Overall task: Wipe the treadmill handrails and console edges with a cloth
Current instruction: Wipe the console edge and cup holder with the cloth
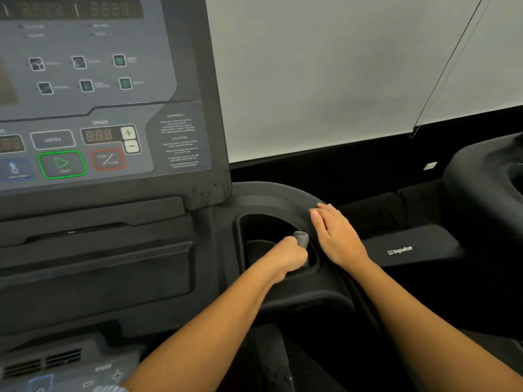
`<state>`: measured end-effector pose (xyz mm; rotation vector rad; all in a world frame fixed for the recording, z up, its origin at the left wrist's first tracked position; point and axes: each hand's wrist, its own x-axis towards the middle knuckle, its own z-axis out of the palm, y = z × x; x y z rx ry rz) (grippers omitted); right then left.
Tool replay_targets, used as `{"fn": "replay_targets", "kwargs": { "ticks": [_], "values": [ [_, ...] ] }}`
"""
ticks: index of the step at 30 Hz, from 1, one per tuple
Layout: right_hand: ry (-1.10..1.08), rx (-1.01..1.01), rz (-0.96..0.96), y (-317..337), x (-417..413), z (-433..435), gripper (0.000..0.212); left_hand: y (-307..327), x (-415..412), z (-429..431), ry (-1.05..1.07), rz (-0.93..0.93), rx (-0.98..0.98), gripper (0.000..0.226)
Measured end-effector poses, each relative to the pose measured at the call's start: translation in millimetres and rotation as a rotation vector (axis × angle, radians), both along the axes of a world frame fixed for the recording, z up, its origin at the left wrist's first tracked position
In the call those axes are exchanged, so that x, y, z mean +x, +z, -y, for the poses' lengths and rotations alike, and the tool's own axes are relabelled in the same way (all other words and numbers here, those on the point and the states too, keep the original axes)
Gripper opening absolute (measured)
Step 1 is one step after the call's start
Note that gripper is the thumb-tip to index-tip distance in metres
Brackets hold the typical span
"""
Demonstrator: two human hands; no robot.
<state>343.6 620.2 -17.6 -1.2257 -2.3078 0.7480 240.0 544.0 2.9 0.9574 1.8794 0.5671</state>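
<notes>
The treadmill console [181, 193] fills the left half, with its grey button panel and black frame. To its right sits a black cup holder recess [263, 224] in the console's side wing. My left hand [288, 256] reaches into that recess and grips a small grey cloth [301, 239], which sticks up above my fist. My right hand [336, 236] lies flat with straight fingers on the rounded outer rim [283, 199] of the wing, just right of the recess. No handrail is plainly visible.
A neighbouring black machine [481, 188] stands at the right, with an "impulse" branded cover [410, 247] below it. A white blind with a hanging cord [441, 75] covers the background. A lower speed control panel [70, 369] sits at the bottom left.
</notes>
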Motion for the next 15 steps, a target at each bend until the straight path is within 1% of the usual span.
{"fn": "replay_targets", "kwargs": {
  "ticks": [3, 9, 13, 15],
  "values": [
    [0.004, 0.013, 0.004, 0, 0, 0, 0.043, 9, -7, 3, -0.163, -0.069, -0.058, 0.031],
    [0.008, 0.034, 0.035, 1, 0, 1, 0.043, 23, -21, 7, -0.446, -0.19, -0.164, 0.028],
    [0.011, 0.042, 0.039, 2, 2, 1, 0.043, 32, -33, 8, -0.606, -0.407, -0.349, 0.029],
    [0.007, 0.05, 0.037, 2, 2, 2, 0.043, 33, -36, 7, -0.66, -0.436, -0.399, 0.028]
  ]
}}
